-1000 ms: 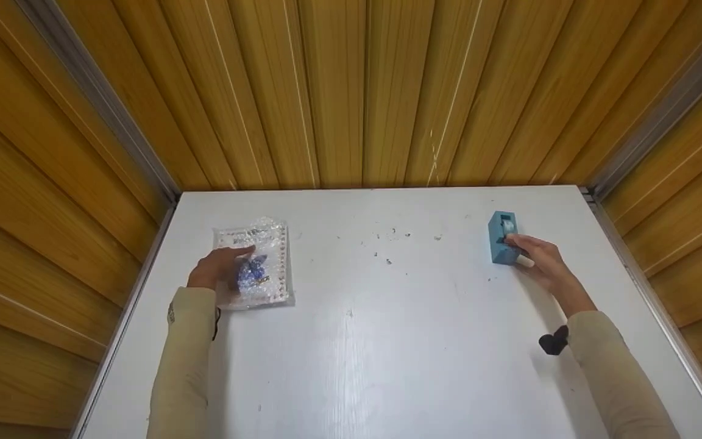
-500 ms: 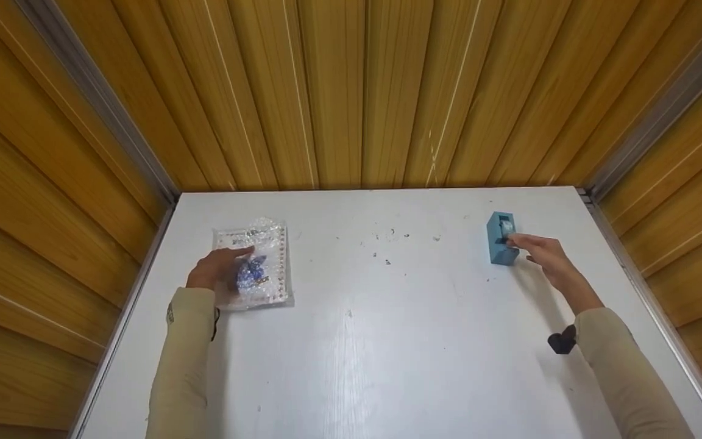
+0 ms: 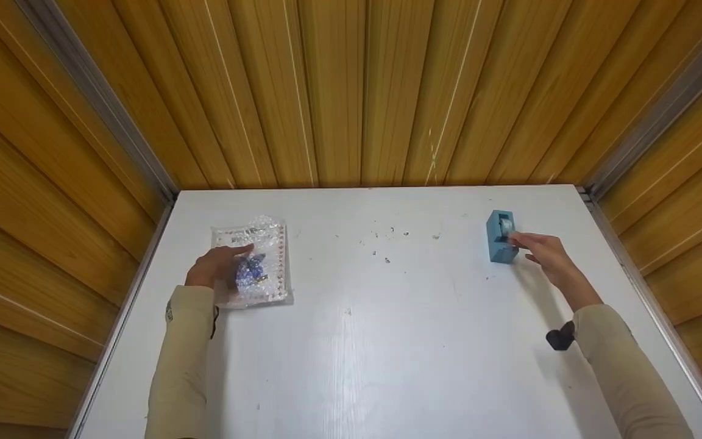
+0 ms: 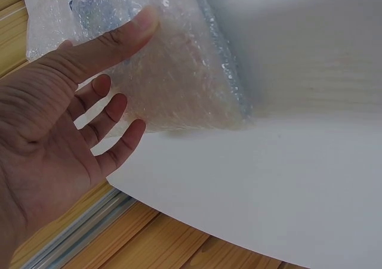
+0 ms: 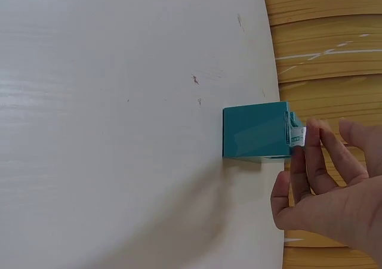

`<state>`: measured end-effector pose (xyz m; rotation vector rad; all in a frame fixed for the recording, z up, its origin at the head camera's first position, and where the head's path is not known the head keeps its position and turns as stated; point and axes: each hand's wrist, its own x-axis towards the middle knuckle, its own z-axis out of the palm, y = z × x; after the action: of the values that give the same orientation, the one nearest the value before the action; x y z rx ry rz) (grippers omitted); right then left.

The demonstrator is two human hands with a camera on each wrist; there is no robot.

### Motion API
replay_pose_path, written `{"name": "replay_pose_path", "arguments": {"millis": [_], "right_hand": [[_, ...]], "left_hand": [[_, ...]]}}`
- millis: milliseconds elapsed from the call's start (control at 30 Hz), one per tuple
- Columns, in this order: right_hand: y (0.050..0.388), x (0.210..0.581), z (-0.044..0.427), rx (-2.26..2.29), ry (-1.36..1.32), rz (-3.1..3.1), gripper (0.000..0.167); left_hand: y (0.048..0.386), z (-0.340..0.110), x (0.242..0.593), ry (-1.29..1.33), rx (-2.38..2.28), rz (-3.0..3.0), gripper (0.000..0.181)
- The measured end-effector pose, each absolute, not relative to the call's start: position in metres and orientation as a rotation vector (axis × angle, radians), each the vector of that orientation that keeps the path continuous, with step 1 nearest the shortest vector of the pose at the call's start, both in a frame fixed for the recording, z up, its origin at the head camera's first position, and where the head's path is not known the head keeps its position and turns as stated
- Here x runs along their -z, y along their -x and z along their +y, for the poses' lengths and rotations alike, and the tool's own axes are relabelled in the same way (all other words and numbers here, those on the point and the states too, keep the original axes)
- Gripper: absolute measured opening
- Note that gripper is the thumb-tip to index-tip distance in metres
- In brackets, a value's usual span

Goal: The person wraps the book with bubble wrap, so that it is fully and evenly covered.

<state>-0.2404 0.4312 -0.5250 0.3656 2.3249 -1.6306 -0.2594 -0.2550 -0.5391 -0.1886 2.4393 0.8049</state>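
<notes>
A clear bubble-wrap package (image 3: pixel 272 268) with a printed sheet and a blue figure inside lies at the left of the white table. My left hand (image 3: pixel 214 266) rests at its left side. In the left wrist view the thumb (image 4: pixel 119 42) stretches across the wrap, and the other fingers are loosely bent. At the far right stands a teal tape dispenser (image 3: pixel 499 244) with a roll of tape (image 5: pixel 296 136) in it. My right hand (image 3: pixel 549 256) reaches it from the right, fingertips at the tape, thumb apart from the other fingers.
The white tabletop (image 3: pixel 351 353) carries small dark scuffs between the package and the dispenser. Wood-look panel walls (image 3: pixel 363 91) rise behind and on both sides. A black wrist device (image 3: pixel 560 337) sticks out from the right sleeve.
My right hand has drawn slightly right and its lower fingers have come away from the dispenser's side; its fingertips stay by the tape. Left hand, package and dispenser show no clear movement.
</notes>
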Motion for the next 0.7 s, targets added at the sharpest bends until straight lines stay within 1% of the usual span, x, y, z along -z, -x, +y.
{"name": "replay_pose_path", "arguments": {"millis": [33,100,200,233,333,500,600,700], "right_hand": [[0.2403,0.5246,0.4307,1.642,-0.360,2.318,0.071],[0.2398,0.5246,0.4301,1.666,-0.354,2.312,0.069],[0.2378,0.5254,0.4290,1.658,-0.344,2.327,0.070],[0.2370,0.5265,0.4290,1.654,-0.343,2.330,0.072],[0.2355,0.5293,0.4278,1.630,-0.357,2.346,0.075],[0.2364,0.5323,0.4262,1.589,-0.369,2.360,0.080],[0.2369,0.5331,0.4271,1.586,-0.363,2.354,0.080],[0.2366,0.5319,0.4284,1.593,-0.364,2.342,0.077]], "left_hand": [[0.2598,-0.2554,0.5387,0.143,-0.760,2.464,0.083],[0.2606,-0.2554,0.5386,0.048,-0.663,2.509,0.104],[0.2605,-0.2559,0.5390,0.101,-0.702,2.476,0.104],[0.2604,-0.2556,0.5391,0.124,-0.729,2.461,0.100],[0.2607,-0.2552,0.5406,0.121,-0.704,2.461,0.102],[0.2625,-0.2557,0.5443,0.060,-0.624,2.503,0.111],[0.2635,-0.2566,0.5459,0.068,-0.652,2.500,0.113],[0.2632,-0.2573,0.5460,0.086,-0.699,2.483,0.109]]}}
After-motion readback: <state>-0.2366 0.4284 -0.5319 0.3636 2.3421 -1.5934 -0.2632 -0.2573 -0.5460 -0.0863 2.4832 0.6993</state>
